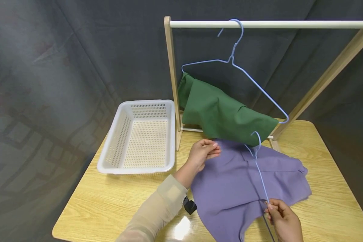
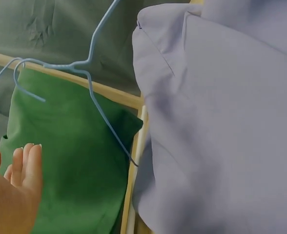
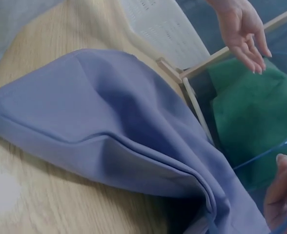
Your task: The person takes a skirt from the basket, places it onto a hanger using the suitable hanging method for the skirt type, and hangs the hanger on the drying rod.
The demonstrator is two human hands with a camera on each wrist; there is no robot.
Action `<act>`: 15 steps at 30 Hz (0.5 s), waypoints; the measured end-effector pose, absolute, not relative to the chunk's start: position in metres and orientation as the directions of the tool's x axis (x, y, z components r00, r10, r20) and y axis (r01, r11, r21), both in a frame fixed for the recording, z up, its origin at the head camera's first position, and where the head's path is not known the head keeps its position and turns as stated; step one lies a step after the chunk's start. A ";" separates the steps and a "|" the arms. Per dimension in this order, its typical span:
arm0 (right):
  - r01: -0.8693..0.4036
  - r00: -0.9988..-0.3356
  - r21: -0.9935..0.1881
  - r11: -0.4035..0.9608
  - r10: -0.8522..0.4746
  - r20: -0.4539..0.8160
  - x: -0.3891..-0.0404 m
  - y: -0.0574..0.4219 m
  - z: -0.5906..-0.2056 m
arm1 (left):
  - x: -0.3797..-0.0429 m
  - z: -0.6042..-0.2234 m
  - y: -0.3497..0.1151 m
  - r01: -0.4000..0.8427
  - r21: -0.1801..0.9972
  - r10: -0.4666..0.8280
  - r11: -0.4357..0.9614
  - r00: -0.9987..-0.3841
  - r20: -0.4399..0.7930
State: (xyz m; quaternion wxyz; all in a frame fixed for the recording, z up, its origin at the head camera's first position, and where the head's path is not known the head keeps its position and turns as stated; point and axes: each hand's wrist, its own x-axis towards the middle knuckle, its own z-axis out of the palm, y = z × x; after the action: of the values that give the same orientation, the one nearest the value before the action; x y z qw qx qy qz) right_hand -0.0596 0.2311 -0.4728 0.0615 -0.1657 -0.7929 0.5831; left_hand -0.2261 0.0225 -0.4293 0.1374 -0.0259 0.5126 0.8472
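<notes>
My right hand (image 1: 284, 220) pinches one arm of a blue wire hanger (image 1: 261, 174), whose hook stands up in front of a hanging green cloth (image 1: 222, 111). Beneath this hanger a purple garment (image 1: 227, 181) with seams is spread over the table, its folds partly raised in the right wrist view. My left hand (image 1: 204, 153) is held above the garment's left edge, fingers loosely bent and nothing between them. In the left wrist view, the purple garment (image 2: 221, 122) fills the right side. The green cloth hangs folded over a second blue hanger (image 1: 260, 87).
That second hanger hooks over the white rail (image 1: 199, 24) of a wooden-legged rack (image 1: 170, 67) at the back. A white perforated basket (image 1: 170, 144) sits on the wooden table (image 1: 109, 205) left of the rack. A dark curtain (image 1: 78, 50) hangs behind.
</notes>
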 end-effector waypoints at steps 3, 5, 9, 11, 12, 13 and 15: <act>0.206 -0.920 -0.898 0.390 0.390 -0.042 -0.057 0.229 -0.468 | -0.226 -0.430 0.020 -0.254 0.877 0.192 -0.407 -0.963 -0.190; 0.246 -0.900 -0.847 0.471 0.436 -0.019 -0.055 0.227 -0.463 | -0.226 -0.430 0.018 -0.244 0.892 0.173 -0.381 -0.966 -0.190; 0.296 -0.847 -0.812 0.503 0.531 0.020 -0.053 0.224 -0.459 | -0.226 -0.430 0.016 -0.216 0.921 0.132 -0.324 -0.974 -0.182; 0.305 -0.825 -0.814 0.494 0.564 0.034 -0.052 0.223 -0.458 | -0.225 -0.431 0.014 -0.204 0.930 0.121 -0.306 -0.977 -0.175; 0.311 -0.815 -0.815 0.489 0.578 0.037 -0.052 0.223 -0.457 | -0.225 -0.431 0.013 -0.200 0.932 0.118 -0.303 -0.978 -0.172; 0.314 -0.806 -0.817 0.483 0.590 0.039 -0.051 0.224 -0.457 | -0.225 -0.432 0.012 -0.199 0.932 0.119 -0.303 -0.978 -0.170; 0.329 -0.788 -0.822 0.465 0.614 0.032 -0.051 0.226 -0.456 | -0.226 -0.432 0.010 -0.186 0.935 0.110 -0.301 -0.981 -0.160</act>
State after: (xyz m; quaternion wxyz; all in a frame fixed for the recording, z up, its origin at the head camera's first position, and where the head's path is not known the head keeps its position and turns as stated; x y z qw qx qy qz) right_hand -0.0511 0.2259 -0.4559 0.1641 -0.2808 -0.8399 0.4345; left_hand -0.2257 0.0097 -0.4324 0.0919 -0.0326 0.5838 0.8060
